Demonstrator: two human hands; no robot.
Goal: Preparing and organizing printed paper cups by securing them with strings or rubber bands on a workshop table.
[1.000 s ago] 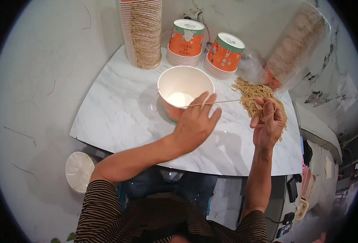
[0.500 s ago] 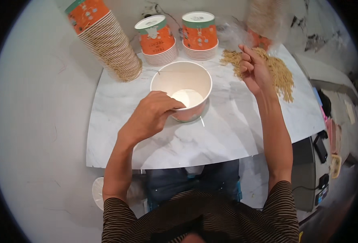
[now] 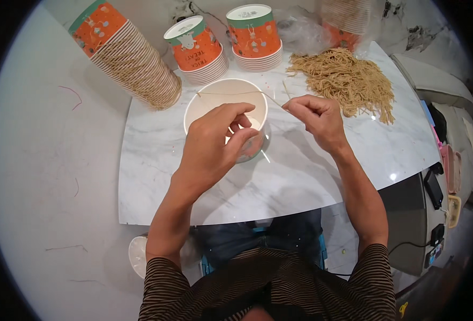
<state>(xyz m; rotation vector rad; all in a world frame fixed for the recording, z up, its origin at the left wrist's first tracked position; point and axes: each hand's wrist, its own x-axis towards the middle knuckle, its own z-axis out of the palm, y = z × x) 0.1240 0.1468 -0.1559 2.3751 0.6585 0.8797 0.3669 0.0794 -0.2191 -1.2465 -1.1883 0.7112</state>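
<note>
Centrally, the left hand (image 3: pixel 212 144) curls loosely over the white paper cup (image 3: pixel 223 101) on the marble table (image 3: pixel 311 176). Its right hand (image 3: pixel 316 120) pinches a thin strand (image 3: pixel 236 92) stretched across the cup's rim, near the noodle pile (image 3: pixel 349 80).

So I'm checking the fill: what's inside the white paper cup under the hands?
The white paper cup shows bare white inner wall. A thin strand crosses its rim. The left hand covers the bottom, so contents there can't be seen.
</note>
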